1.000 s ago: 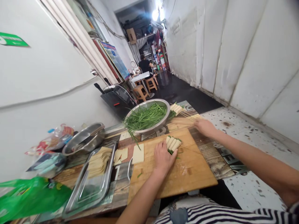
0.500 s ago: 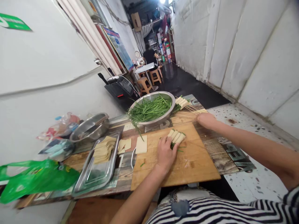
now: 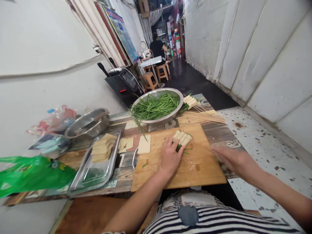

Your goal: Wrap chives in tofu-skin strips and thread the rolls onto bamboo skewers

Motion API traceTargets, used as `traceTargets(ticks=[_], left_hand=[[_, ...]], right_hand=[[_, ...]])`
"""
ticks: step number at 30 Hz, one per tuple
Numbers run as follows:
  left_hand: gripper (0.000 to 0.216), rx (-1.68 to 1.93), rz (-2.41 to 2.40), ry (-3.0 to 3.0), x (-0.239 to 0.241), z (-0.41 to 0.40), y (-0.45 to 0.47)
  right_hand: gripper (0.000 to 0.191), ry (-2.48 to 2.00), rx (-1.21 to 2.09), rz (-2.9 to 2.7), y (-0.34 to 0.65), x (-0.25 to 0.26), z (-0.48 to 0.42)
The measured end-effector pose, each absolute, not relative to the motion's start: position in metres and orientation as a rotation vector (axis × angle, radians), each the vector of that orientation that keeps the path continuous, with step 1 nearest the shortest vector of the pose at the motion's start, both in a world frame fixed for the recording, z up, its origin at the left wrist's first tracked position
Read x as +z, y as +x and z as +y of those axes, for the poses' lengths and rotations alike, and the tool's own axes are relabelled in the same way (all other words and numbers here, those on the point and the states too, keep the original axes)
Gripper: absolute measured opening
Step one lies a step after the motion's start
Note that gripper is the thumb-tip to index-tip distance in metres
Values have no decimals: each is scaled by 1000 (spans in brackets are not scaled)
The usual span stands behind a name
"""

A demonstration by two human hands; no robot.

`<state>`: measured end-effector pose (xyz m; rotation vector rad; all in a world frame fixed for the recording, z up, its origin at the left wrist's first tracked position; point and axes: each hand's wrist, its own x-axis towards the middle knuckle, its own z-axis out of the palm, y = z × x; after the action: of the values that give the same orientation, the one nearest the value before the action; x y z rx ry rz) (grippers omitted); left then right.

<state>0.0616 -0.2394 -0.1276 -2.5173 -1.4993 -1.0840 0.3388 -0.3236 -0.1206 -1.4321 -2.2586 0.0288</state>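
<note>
Several pale tofu-skin rolls point(image 3: 182, 137) with green chive ends lie side by side on the wooden cutting board point(image 3: 195, 169). My left hand point(image 3: 170, 154) grips them from the left, thumb and fingers closed along their near ends. Off the board's right edge, my right hand point(image 3: 234, 157) is blurred, its fingers drawn together; whatever they pinch, if anything, is too smeared to make out. A single flat tofu-skin sheet point(image 3: 144, 144) lies at the board's left edge. Bamboo skewers point(image 3: 204, 117) are spread on the table behind the board, beside a finished-looking bundle of rolls point(image 3: 190, 101).
A steel bowl point(image 3: 180, 104) of cut chives point(image 3: 156, 107) stands behind the board. To the left are a metal tray point(image 3: 95, 177) with stacked tofu-skin sheets point(image 3: 103, 148), another steel bowl point(image 3: 70, 131) and a green plastic bag point(image 3: 36, 174). A person point(image 3: 157, 48) sits farther back.
My right hand has come back from the skewers toward me, to the right edge of the board. My left hand keeps its grip on the rolls. The view has shifted slightly.
</note>
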Motion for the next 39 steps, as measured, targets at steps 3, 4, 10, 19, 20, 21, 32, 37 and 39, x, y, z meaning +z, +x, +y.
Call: traceTargets(ticks=[3, 4, 10, 19, 20, 21, 32, 37, 39], left_hand=[[31, -1125, -1507, -2500, -129, -240, 62], [31, -1139, -1507, -2497, -130, -240, 62], [32, -1149, -1509, -2505, -130, -240, 63], [32, -1129, -1514, -2505, -128, -241, 64], [32, -1125, -1520, -2506, -127, -241, 64], [32, -1120, -1524, -2506, -127, -242, 64], [25, -1099, -1479, -2519, -131, -241, 61], [19, -1114, -1459, -2531, -131, -242, 61], [19, -1104, -1445, -2544, -130, -242, 61]], right_hand=[[45, -1480, -4, -2288, 335, -139, -367], [46, -1496, -50, -2294, 335, -144, -375], [42, -1478, -277, -2279, 336, -148, -388], [39, -1430, -259, -2292, 332, -136, -387], [39, -1428, -253, -2290, 332, -136, -387], [39, -1426, -247, -2289, 332, -136, -386], [53, -1461, -137, -2248, 327, -135, -382], [56, -1515, -178, -2235, 325, -134, -381], [55, -1513, -214, -2229, 325, -133, -381]])
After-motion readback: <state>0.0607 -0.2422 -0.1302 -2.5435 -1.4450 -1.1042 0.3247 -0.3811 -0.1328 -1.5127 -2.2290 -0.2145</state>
